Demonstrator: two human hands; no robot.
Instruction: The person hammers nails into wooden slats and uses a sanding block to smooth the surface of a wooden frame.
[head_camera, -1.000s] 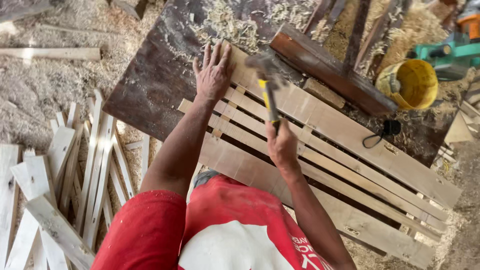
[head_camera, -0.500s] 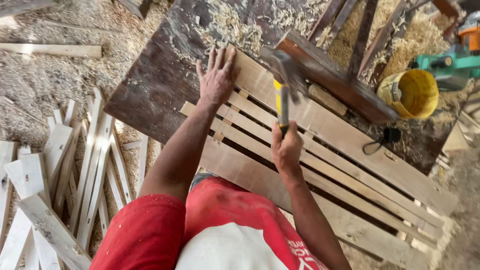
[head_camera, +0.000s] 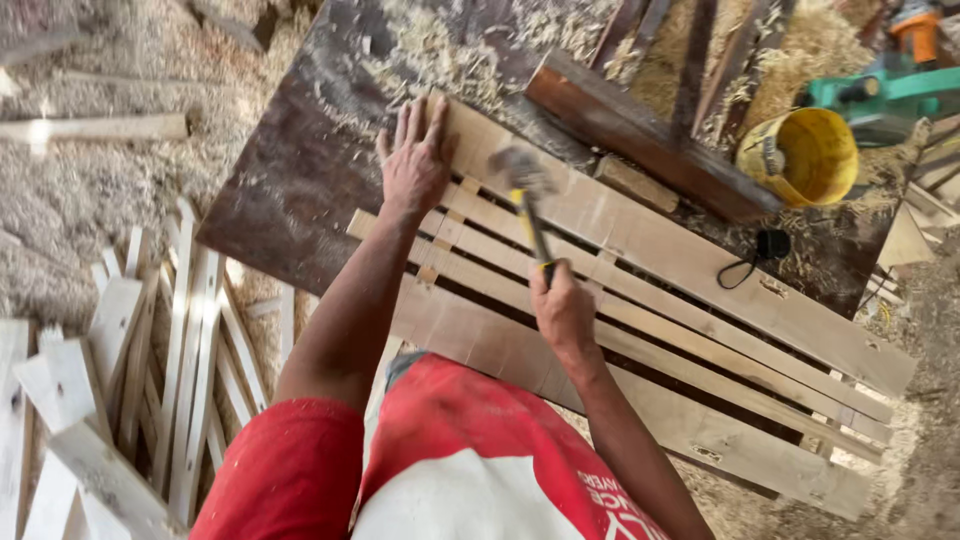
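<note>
Hammer (head_camera: 527, 205) is gripped low on its yellow handle by the clenched right hand (head_camera: 562, 312), head blurred above the slat frame (head_camera: 640, 300). Left hand (head_camera: 413, 165) is pressed flat, open, at 10 o'clock. Hammer judged head-heavy and rigid; handle end is the best hold.

Left arm: stretched forward, bare forearm nearly straight
Left hand (head_camera: 415, 165): palm down, fingers spread flat
Right arm: bent, forearm angled up and inward
Right hand (head_camera: 562, 308): fist closed in a tight grip, knuckles up
</note>
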